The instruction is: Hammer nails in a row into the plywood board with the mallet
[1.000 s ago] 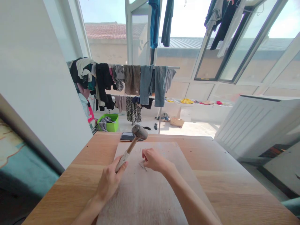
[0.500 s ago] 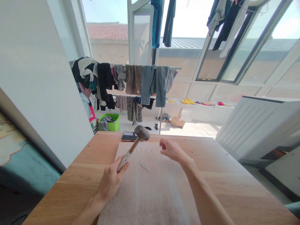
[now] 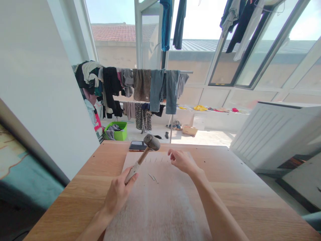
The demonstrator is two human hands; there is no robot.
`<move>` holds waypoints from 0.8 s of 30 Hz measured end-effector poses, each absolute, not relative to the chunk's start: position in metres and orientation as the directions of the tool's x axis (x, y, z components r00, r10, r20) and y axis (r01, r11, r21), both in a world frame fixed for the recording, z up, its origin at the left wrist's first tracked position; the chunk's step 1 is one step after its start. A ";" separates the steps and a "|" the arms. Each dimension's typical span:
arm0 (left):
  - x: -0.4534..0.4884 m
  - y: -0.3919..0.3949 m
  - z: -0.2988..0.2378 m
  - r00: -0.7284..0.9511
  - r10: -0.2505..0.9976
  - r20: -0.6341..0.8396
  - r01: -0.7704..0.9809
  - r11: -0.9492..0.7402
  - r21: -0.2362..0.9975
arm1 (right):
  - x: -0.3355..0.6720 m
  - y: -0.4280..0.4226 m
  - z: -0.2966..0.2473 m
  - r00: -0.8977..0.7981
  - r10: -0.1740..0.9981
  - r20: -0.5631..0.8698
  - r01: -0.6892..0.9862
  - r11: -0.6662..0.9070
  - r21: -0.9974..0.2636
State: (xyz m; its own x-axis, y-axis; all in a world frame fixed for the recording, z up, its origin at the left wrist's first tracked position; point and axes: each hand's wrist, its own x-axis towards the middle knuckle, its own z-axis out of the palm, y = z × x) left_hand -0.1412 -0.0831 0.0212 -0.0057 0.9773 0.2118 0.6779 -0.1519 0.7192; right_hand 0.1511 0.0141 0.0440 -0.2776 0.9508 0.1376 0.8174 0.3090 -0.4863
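Note:
My left hand (image 3: pixel 119 189) is wrapped round the pale-gripped handle of a hammer (image 3: pixel 152 142). The hammer's grey, barrel-shaped head points up and away, above the far part of a whitish wooden board (image 3: pixel 155 207). Several thin nails (image 3: pixel 155 159) stand upright in a row near the board's far edge. Just right of that row is my right hand (image 3: pixel 182 161), its fingers bent and drawn together close to the board; whatever is between the fingertips is too small to make out. Two or so loose nails (image 3: pixel 155 179) lie flat on the board between my hands.
Beneath the board is a wooden table (image 3: pixel 238 201), with a phone (image 3: pixel 137 145) at its far edge. Beyond stand a laundry rack (image 3: pixel 187 72) hung with clothes, a green basket (image 3: pixel 121 134) and a cardboard box (image 3: pixel 190 130). A white panel (image 3: pixel 45 87) rises at left.
My right hand has shifted slightly left and up, its index finger now reaching a little further out. The left hand and the hammer are nearly still. The whole view has shifted slightly.

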 end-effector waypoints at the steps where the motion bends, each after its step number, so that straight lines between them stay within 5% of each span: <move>1: -0.141 -0.083 0.021 -0.005 0.978 0.209 0.679 -0.150 0.718 | 0.150 0.014 0.044 -0.278 0.950 0.144 0.807 0.312 -0.502; 24: -0.139 -0.083 0.022 0.044 0.976 0.215 0.684 -0.187 0.705 | 0.153 0.029 0.010 -0.200 0.970 0.141 0.575 0.233 -0.784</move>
